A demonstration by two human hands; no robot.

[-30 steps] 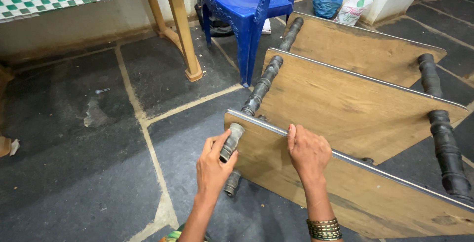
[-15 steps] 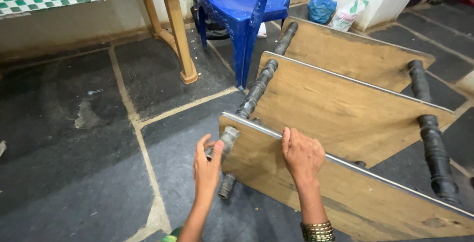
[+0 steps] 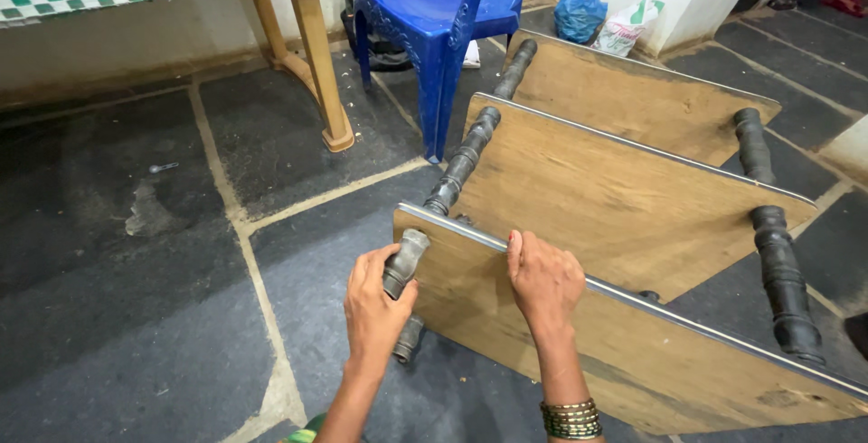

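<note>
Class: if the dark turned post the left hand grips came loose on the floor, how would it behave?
The post looks round, so it would probably roll. Its ridged turnings likely give the left hand a secure grip. It seems rigid.
</note>
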